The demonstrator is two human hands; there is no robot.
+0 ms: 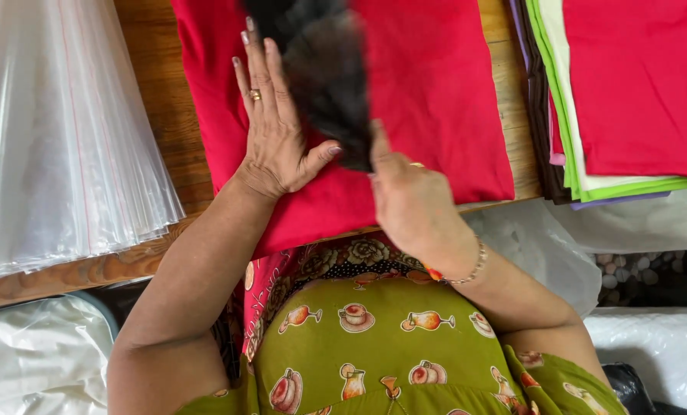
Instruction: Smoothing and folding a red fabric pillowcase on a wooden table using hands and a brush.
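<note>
The left hand [270, 127] lay flat and open on the red cloth [436, 100] spread across the bench [163, 115]. The right hand [409, 196] pinched its folded edge. With the cloth overhanging the bench's near edge, loosening that pinch could probably let the fold slip askew.

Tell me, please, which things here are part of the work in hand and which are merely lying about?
In hand:
- red cloth, pressed flat by the left hand
- right hand at its folded edge

Lying about:
- clear plastic bags
- stack of folded cloths
- wooden table
</note>
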